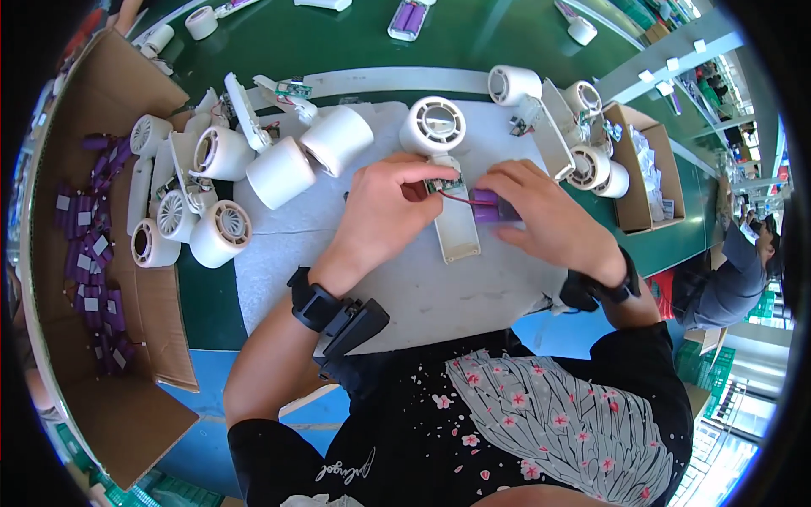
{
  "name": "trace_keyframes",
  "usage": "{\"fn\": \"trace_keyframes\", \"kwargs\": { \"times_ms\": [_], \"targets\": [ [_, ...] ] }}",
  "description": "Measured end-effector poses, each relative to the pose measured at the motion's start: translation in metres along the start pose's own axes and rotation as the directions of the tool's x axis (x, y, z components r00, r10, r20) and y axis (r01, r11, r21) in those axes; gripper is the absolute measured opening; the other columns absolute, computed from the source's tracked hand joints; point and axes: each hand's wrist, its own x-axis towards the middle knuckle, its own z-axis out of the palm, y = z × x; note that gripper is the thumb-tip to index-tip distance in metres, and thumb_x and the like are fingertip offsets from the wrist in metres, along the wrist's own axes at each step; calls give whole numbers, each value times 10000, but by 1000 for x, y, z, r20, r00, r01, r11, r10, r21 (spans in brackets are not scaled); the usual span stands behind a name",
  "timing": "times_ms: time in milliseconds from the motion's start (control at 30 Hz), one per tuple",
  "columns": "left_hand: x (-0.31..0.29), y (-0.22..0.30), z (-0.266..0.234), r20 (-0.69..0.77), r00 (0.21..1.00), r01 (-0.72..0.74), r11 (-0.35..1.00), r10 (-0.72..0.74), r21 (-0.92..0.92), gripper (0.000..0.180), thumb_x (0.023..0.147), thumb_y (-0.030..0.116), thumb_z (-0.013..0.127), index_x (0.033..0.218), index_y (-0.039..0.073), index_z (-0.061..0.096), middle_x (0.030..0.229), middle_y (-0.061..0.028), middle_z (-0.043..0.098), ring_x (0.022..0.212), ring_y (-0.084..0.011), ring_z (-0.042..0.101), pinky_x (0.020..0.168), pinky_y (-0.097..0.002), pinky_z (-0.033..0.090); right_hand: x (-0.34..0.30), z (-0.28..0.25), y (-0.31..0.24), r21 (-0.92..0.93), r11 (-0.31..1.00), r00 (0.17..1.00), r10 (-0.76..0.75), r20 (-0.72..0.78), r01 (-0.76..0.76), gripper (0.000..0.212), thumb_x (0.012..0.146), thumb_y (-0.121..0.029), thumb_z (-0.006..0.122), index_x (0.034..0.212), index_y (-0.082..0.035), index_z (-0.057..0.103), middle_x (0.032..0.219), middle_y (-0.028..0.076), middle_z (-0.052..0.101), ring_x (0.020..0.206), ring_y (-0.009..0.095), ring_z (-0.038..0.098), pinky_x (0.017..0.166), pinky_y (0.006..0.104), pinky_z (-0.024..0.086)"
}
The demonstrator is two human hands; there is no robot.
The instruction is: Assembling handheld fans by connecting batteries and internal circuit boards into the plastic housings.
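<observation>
A white handheld fan (457,232) with a round head lies before me, its handle open and pointing toward me. My left hand (380,207) is closed at the fan's neck, thumb and forefinger around a small green circuit board (444,183). To the right of the handle, my right hand (545,213) grips a purple battery pack (488,205) between thumb and fingers. A red wire (456,199) runs from the board toward the pack. My left fingertips partly cover the board, and the right fingers hide some of the pack.
Several white fan bodies (281,172) crowd the left of the grey mat (363,296); more (589,166) stand at right. A cardboard box (152,313) of purple battery packs is far left, another box (632,211) at right. A green conveyor (355,42) runs behind. A person (726,275) sits at right.
</observation>
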Motion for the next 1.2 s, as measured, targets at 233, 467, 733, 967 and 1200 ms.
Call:
{"fn": "trace_keyframes", "kwargs": {
  "times_ms": [233, 467, 733, 967, 1200],
  "targets": [
    [-1, -2, -4, -7, 1000, 10, 999, -10, 47, 310, 736, 3, 636, 1020, 82, 731, 976, -103, 686, 720, -147, 651, 696, -262, 523, 3, -11, 19, 427, 894, 947, -14, 321, -132, 561, 752, 27, 647, 1288, -49, 499, 1058, 123, 591, 805, 198, 648, 685, 318, 530],
    [-2, 3, -6, 14, 1000, 11, 995, -13, 96, 302, 741, 16, 677, 1031, 84, 729, 975, -111, 685, 719, -161, 665, 681, -258, 532, 0, -12, 10, 818, 76, 821, 67, 566, -570, 742, 751, 27, 630, 1426, -42, 331, 1040, 154, 590, 819, 238, 663, 710, 330, 548],
    [-4, 4, -4, -7, 999, -47, 984, 49, 171, 315, 724, 30, 737, 1033, 89, 730, 979, -108, 687, 686, -158, 667, 643, -250, 539, -6, -12, 15, 804, -95, 808, -6, 589, -587, 888, 622, 24, 760, 1410, -12, 351, 1195, 167, 510, 1019, 270, 607, 871, 367, 507],
    [-4, 8, 0, -40, 996, -71, 974, 82, 216, 311, 716, 29, 737, 1023, 83, 733, 974, -110, 694, 669, -148, 663, 624, -243, 537, -10, 2, 28, 874, 362, 935, -19, 355, -324, 853, 549, -87, 853, 1311, -7, 477, 1227, 115, 501, 1141, 227, 514, 944, 349, 434],
    [-4, 14, -3, 8, 999, -49, 963, 48, 264, 322, 739, 10, 712, 1056, 61, 724, 1049, -159, 691, 780, -143, 685, 681, -239, 531, -8, 11, 8, 775, 598, 973, 32, 228, -201, 801, 543, -113, 864, 1256, -22, 510, 1209, 110, 534, 1108, 239, 533, 923, 356, 445]
  ]
}}
